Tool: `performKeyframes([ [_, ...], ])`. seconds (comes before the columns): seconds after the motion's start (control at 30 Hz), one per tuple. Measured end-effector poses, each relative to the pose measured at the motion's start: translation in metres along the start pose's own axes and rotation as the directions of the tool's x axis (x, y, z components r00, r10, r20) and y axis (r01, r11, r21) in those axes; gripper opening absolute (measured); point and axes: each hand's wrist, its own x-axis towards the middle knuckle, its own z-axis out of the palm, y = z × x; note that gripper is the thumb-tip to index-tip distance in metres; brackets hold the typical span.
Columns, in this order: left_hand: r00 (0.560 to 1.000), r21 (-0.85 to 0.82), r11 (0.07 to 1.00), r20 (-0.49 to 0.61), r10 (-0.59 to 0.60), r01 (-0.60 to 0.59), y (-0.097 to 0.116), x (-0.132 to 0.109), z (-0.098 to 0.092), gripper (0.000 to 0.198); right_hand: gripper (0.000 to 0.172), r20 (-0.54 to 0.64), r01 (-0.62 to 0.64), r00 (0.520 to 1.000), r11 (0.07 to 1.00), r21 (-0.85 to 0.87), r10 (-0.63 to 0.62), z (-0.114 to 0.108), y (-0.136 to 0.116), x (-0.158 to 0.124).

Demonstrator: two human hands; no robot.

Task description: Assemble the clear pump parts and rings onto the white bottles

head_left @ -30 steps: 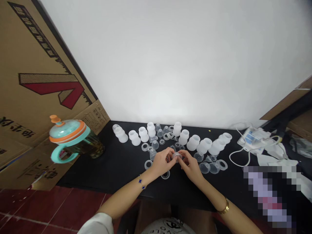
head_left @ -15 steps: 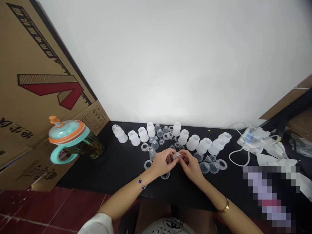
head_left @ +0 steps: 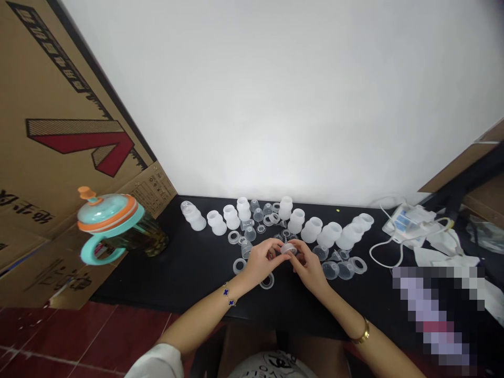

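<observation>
My left hand (head_left: 263, 261) and my right hand (head_left: 308, 265) meet over the black table (head_left: 197, 268), both pinching one small clear plastic part (head_left: 289, 248) between their fingertips. Several translucent white bottle-shaped pieces (head_left: 313, 230) stand in a row behind the hands. Clear rings (head_left: 239, 265) and small clear cups (head_left: 331, 270) lie scattered around the hands. One ring (head_left: 267, 281) lies just under my left wrist.
A jug with a teal and orange lid (head_left: 112, 223) stands at the table's left end, next to large cardboard boxes (head_left: 59, 131). A white device with cables (head_left: 407, 226) and plastic bags lie at the right. A white wall rises behind the table.
Both hands stay together on the small clear part; the fingers have shifted slightly around it. Nothing else has moved.
</observation>
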Motion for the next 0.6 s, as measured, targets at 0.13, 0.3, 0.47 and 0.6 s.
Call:
performKeyframes([
  [0.13, 1.0, -0.014, 1.0, 0.005, 0.011, -0.011, 0.0019, -0.0003, -0.0004, 0.034, 0.036, 0.011, -0.017, 1.0, 0.998, 0.063, 0.017, 0.0008, 0.0004, -0.0004],
  [0.3, 1.0, -0.016, 1.0, 0.026, 0.007, -0.006, 0.0021, 0.0002, 0.0005, 0.035, 0.034, -0.004, -0.011, 1.0, 0.992, 0.123, 0.012, 0.0009, 0.0007, -0.0001],
  [0.47, 0.999, -0.002, 1.0, 0.029, 0.02, -0.02, -0.0014, -0.0002, 0.0018, 0.036, 0.033, -0.024, -0.033, 0.999, 0.993, 0.117, 0.036, 0.0012, 0.002, 0.0005],
  [0.6, 0.999, 0.015, 1.0, 0.045, 0.023, -0.024, -0.002, -0.0006, 0.0018, 0.038, 0.031, -0.02, -0.035, 0.999, 0.994, 0.106, 0.037, 0.0006, 0.0003, 0.0005],
])
